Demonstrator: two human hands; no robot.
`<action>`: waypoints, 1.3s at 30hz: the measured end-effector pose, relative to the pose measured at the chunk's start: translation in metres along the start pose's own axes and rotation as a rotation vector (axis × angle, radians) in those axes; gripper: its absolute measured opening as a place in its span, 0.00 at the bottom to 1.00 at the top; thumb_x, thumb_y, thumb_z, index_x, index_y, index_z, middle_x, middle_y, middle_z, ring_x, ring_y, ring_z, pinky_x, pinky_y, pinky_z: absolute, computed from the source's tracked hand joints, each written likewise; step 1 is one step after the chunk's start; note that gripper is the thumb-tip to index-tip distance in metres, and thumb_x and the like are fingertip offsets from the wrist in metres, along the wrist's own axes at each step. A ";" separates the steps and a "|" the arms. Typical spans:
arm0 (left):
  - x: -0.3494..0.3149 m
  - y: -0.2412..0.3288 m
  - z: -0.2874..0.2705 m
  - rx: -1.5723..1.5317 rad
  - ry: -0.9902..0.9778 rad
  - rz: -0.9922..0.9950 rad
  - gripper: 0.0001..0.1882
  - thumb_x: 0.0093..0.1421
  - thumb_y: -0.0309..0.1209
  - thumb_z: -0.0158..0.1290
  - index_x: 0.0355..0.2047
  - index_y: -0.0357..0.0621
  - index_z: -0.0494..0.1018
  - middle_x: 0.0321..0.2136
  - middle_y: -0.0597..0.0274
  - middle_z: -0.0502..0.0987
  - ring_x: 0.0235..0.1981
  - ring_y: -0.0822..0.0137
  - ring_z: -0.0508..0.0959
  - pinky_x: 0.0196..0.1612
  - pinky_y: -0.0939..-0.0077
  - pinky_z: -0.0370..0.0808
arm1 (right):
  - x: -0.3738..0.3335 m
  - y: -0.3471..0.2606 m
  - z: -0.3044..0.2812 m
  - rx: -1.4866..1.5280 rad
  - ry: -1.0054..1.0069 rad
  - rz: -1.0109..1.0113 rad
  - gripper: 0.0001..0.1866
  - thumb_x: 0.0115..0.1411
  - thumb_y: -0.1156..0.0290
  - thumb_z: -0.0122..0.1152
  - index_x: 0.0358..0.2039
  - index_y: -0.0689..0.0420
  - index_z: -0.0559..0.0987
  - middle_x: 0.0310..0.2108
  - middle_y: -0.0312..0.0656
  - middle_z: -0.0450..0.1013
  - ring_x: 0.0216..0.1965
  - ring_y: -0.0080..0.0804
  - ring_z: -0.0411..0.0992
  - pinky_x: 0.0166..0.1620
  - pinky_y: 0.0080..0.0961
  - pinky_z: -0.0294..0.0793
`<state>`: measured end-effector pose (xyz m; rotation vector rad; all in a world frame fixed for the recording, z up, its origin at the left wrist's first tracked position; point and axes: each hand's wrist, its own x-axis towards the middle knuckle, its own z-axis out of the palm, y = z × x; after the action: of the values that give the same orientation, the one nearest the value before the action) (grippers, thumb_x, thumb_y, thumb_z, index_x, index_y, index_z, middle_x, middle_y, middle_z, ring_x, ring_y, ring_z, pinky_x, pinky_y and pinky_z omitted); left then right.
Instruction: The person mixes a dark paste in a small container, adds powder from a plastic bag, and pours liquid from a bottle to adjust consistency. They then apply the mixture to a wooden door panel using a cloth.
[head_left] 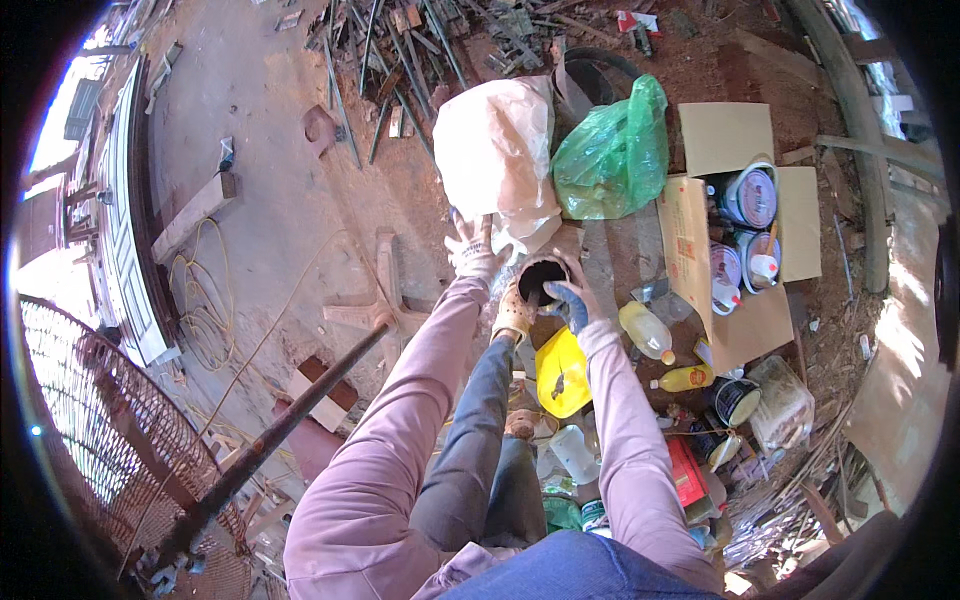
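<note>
My left hand (474, 252), in a pale work glove, reaches forward with its fingers apart. Its fingertips touch the lower left edge of a bulky white plastic sack (495, 140). My right hand (580, 302), in a glove with dark blue fingers, is wrapped round a round, open-topped can (541, 276) with a dark inside. The can is held in front of my yellow clog (514, 312). Just below the right hand lies a yellow plastic piece (563, 372) with a dark mark. A green plastic bag (615, 155) rests beside the white sack.
An open cardboard box (686, 225) with several paint tins stands at the right. Bottles (646, 332) and tubs (737, 400) crowd the ground nearby. Wood scraps (400, 50) are heaped at the back. A fan's base (385, 290), pole and wire cage (110, 430) stand left of me.
</note>
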<state>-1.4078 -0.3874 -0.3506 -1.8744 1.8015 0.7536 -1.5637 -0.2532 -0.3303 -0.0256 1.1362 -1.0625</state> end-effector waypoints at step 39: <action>0.088 0.005 0.071 0.301 -0.001 0.514 0.17 0.63 0.41 0.44 0.44 0.48 0.77 0.45 0.54 0.77 0.48 0.58 0.76 0.50 0.62 0.73 | 0.122 -0.018 -0.043 0.464 0.296 -0.382 0.21 0.59 0.66 0.57 0.53 0.51 0.72 0.47 0.42 0.74 0.44 0.38 0.74 0.39 0.39 0.77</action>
<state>-1.4180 -0.4088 -0.4609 -1.2321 2.2815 0.5990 -1.6058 -0.3273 -0.4299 0.3000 1.1459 -1.6955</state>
